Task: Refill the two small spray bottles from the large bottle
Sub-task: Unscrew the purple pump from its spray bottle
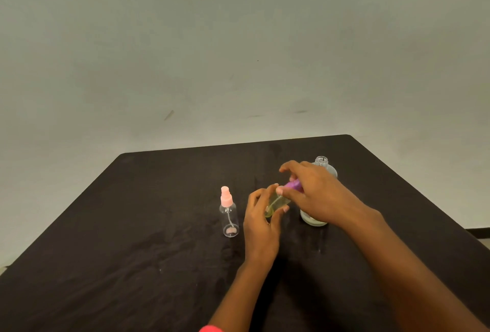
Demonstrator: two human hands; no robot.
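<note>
A small clear spray bottle with a pink spray top (228, 212) stands upright on the black table (132, 225), left of my hands. My left hand (261, 223) grips the body of a second small bottle (275, 204), tilted and holding yellowish liquid. My right hand (313, 193) pinches that bottle's purple spray top (293, 186). Behind my right hand stands the large clear bottle (321, 164), uncapped, its lower part mostly hidden by the hand.
A pale wall rises behind the table's far edge (238, 143). The table's right edge (424, 193) slants toward me. A red sleeve cuff (210, 328) shows at the bottom of the view.
</note>
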